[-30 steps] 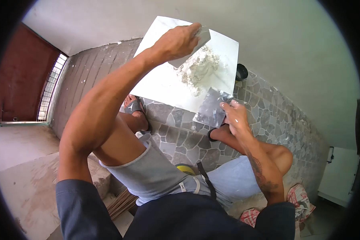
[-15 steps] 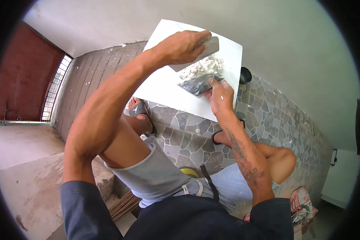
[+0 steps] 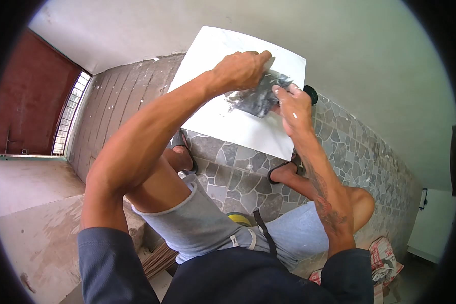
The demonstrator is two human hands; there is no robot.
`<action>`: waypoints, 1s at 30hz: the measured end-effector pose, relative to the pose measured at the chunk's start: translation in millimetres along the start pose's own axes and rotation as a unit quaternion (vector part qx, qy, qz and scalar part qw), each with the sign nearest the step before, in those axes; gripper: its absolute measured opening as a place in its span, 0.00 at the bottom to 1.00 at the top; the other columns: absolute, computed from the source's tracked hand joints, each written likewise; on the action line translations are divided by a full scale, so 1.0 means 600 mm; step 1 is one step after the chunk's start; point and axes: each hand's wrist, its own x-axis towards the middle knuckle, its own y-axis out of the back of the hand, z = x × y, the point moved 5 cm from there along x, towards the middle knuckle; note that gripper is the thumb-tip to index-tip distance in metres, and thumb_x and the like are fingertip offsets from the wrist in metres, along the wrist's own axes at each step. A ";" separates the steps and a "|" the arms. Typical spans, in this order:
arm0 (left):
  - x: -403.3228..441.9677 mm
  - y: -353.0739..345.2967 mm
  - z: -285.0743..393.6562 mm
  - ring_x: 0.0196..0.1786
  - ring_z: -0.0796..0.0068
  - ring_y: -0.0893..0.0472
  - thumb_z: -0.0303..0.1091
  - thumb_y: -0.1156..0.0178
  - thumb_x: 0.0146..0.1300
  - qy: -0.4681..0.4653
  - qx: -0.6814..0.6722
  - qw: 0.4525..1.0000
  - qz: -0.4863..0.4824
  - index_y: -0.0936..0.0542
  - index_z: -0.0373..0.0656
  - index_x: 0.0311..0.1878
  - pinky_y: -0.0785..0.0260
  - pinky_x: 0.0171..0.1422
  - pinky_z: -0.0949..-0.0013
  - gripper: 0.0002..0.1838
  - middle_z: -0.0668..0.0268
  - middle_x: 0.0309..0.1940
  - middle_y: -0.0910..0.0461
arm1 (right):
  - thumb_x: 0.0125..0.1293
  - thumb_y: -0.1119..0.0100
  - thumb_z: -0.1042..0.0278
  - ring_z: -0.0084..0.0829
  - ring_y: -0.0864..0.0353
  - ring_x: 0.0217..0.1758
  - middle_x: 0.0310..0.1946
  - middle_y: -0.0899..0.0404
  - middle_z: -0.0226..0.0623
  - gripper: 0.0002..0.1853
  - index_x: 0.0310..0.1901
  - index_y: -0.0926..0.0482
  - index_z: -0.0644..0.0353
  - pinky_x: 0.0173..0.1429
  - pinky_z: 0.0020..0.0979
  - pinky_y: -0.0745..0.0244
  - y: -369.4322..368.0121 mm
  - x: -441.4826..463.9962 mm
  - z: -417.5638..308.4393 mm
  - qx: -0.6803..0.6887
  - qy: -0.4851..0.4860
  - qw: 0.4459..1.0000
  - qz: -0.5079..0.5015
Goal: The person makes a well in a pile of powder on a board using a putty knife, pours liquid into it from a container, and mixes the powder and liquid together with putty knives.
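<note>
Right hand (image 3: pixel 296 107) grips a dark smeared flat blade (image 3: pixel 258 100), thumb on top, over the white board (image 3: pixel 203 61); left hand (image 3: pixel 240 72) is curled just beside it, holding what looks like a grey scraper (image 3: pixel 271 62), mostly hidden by the fingers; black container (image 3: pixel 310 95) near board's right edge, stone-patterned floor (image 3: pixel 225 153) below

Shiny, smeared metal blade (image 3: pixel 258 100)

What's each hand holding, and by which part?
Left hand: flat grey blade, mostly hidden; exact grip spot can't be told. Right hand: flat, dark, smeared metal-looking blade, held at its right edge, thumb on top.
</note>
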 end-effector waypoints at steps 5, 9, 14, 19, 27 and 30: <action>0.003 0.002 -0.024 0.45 0.38 0.18 0.33 0.47 0.67 0.035 0.009 0.999 0.014 0.28 0.36 0.54 0.25 0.49 0.43 0.16 0.41 0.41 0.17 | 0.69 0.40 0.74 0.27 0.18 0.38 0.39 0.19 0.40 0.15 0.54 0.24 0.73 0.39 0.35 0.19 0.133 0.038 0.001 -0.082 -0.028 0.996 0.024; -0.001 0.015 -0.045 0.44 0.38 0.18 0.34 0.49 0.69 0.029 -0.009 0.998 0.062 0.30 0.35 0.55 0.26 0.50 0.43 0.16 0.41 0.39 0.17 | 0.70 0.41 0.74 0.34 0.18 0.48 0.48 0.21 0.44 0.19 0.59 0.28 0.74 0.47 0.43 0.18 0.243 0.088 0.033 -0.116 -0.103 0.986 0.061; -0.001 0.046 -0.053 0.41 0.38 0.18 0.37 0.48 0.72 0.106 -0.058 0.990 0.077 0.31 0.35 0.56 0.28 0.48 0.45 0.17 0.38 0.35 0.18 | 0.72 0.42 0.72 0.37 0.19 0.51 0.53 0.23 0.43 0.22 0.62 0.32 0.74 0.54 0.48 0.21 0.206 0.106 0.045 -0.183 -0.146 0.972 0.017; 0.002 0.047 -0.051 0.38 0.37 0.18 0.39 0.48 0.72 0.113 -0.084 0.985 0.096 0.31 0.34 0.56 0.28 0.45 0.44 0.18 0.38 0.32 0.19 | 0.73 0.44 0.73 0.32 0.20 0.46 0.48 0.23 0.38 0.17 0.59 0.28 0.70 0.50 0.43 0.20 0.135 0.140 0.089 -0.120 -0.137 0.983 -0.028; 0.014 0.006 -0.008 0.41 0.34 0.19 0.39 0.49 0.71 0.124 -0.110 0.983 0.073 0.31 0.35 0.53 0.29 0.48 0.42 0.17 0.37 0.34 0.19 | 0.71 0.42 0.74 0.28 0.20 0.36 0.39 0.21 0.35 0.14 0.54 0.24 0.73 0.41 0.35 0.20 0.043 0.098 0.005 -0.157 -0.070 0.983 -0.057; 0.012 -0.006 0.005 0.41 0.33 0.20 0.37 0.49 0.70 0.110 -0.112 0.984 0.084 0.31 0.34 0.52 0.29 0.48 0.41 0.16 0.37 0.35 0.19 | 0.70 0.41 0.73 0.26 0.21 0.32 0.34 0.21 0.34 0.14 0.52 0.23 0.72 0.38 0.31 0.22 0.032 0.101 -0.011 -0.223 -0.049 0.972 -0.049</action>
